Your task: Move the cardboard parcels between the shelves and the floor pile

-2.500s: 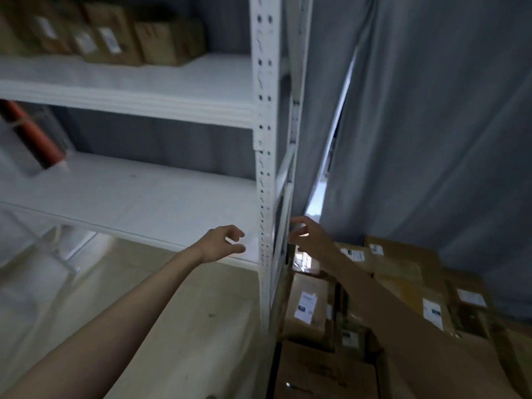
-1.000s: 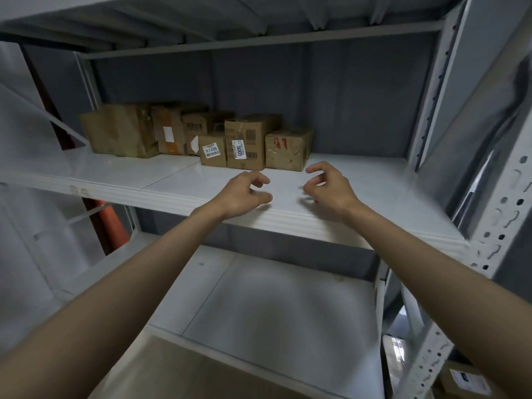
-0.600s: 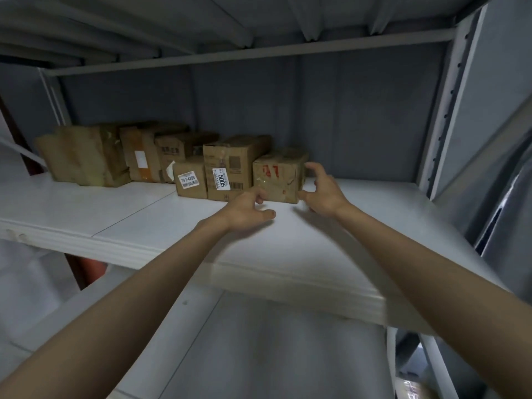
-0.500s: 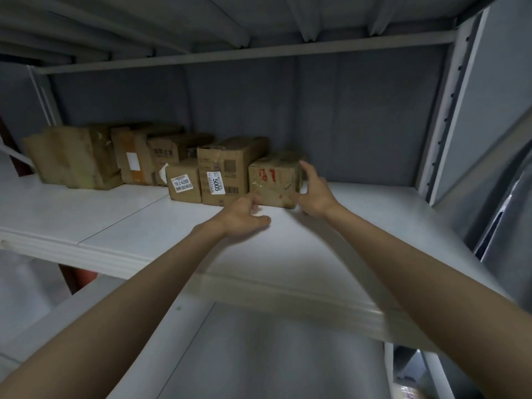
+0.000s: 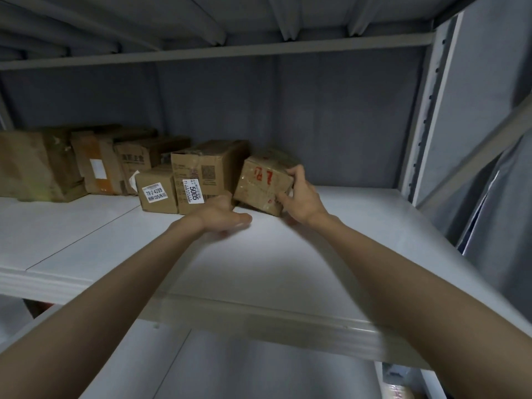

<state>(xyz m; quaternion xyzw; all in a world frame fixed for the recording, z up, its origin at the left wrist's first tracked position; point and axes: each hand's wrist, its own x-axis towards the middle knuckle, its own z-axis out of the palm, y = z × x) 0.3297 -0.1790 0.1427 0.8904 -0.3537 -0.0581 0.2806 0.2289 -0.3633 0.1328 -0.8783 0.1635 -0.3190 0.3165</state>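
Observation:
A row of cardboard parcels stands at the back of a white shelf. The rightmost is a small parcel with red marks, tilted so its left side is off the shelf. My right hand grips its right end, fingers over the top edge and thumb on the front. My left hand reaches under its lower left corner with fingers extended, touching or nearly touching it. To the left stand a parcel labelled 5005 and a smaller one labelled 78-2-4209.
Several more parcels fill the shelf's back left. A white upright post bounds the shelf on the right, with grey curtain beyond. Another shelf board lies below. A shelf underside hangs overhead.
From the floor pile the view turned to the shelf. Both hands reached forward to the red-marked parcel; my right hand has closed on its right end and tipped it.

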